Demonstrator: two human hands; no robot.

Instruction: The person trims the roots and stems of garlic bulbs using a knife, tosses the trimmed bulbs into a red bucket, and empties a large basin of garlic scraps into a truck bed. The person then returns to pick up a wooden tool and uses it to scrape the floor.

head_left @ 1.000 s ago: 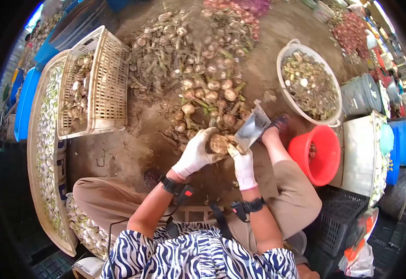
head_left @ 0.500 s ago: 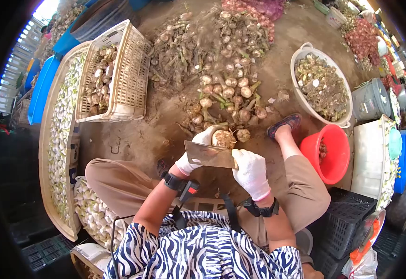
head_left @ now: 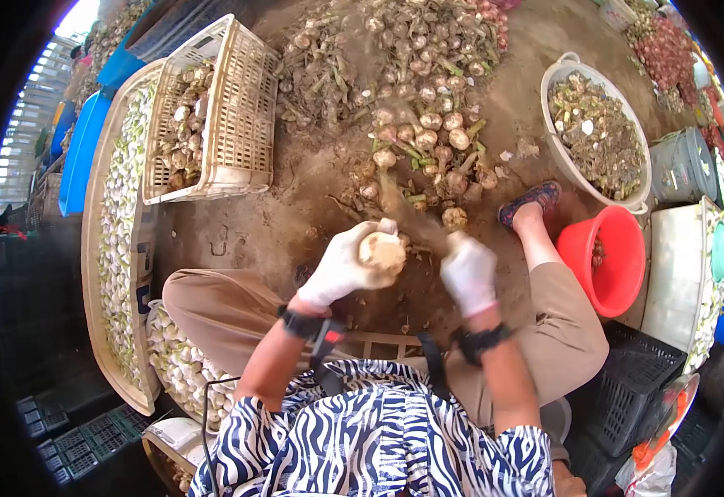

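Note:
My left hand [head_left: 337,267], in a white glove, is closed around a pale round garlic bulb [head_left: 383,253]; its flat, cut-looking face points up. My right hand [head_left: 468,273], also gloved and smeared by motion, is closed on the handle of a broad-bladed knife [head_left: 457,239]. The blade is hard to make out, seen edge-on or blurred. The hands are apart, above the ground between my legs. Just beyond the right hand lies a loose bulb [head_left: 454,218]. Farther out spreads a heap of earthy bulbs with stalks [head_left: 428,137].
At left stand a cream plastic crate [head_left: 242,108] of bulbs, a long tray [head_left: 93,273] and a basket of white bulbs [head_left: 181,356]. To the right are a red bucket [head_left: 619,265], a white tub [head_left: 554,137] of trimmings and black crates [head_left: 627,373].
My right hand has drawn the knife away from the bulb, to the right; the broad blade no longer shows across it. The bulb in my left hand has turned its pale face up.

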